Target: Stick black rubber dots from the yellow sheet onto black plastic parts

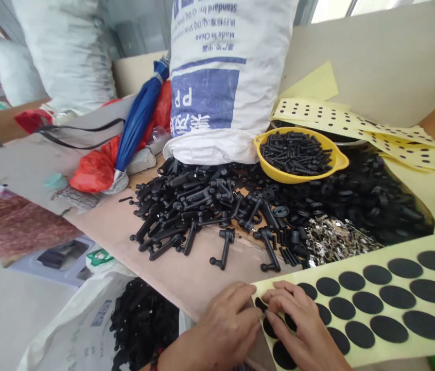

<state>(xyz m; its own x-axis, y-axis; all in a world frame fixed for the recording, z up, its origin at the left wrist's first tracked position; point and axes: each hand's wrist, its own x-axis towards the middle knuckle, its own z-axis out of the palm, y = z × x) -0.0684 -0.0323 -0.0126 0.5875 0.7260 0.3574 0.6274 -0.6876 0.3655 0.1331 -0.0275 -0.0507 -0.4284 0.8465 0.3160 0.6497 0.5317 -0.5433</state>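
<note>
A pale yellow backing sheet point(360, 281) carrying rows of round black stickers point(398, 297) slopes along the table's front right. At its left end, my left hand point(223, 324) is closed on the sheet's edge, thumb and fingertips drawn together. My right hand point(304, 322) lies over the same end, its thumb and fingers pinching at a black sticker point(259, 304) in the corner. That sticker looks partly lifted, though the fingers cover most of it. Just beyond my hands lie two loose black crank-shaped handles point(224, 249) on the tabletop.
A pile of black handles point(186, 201) lies before a large white sack point(225, 77). A yellow basin point(298, 154) holds black screw-like parts. Small metal clips point(336, 239) and black round parts point(371, 196) are heaped right. A blue umbrella point(138, 118) and an open bag of black parts point(143, 319) are left.
</note>
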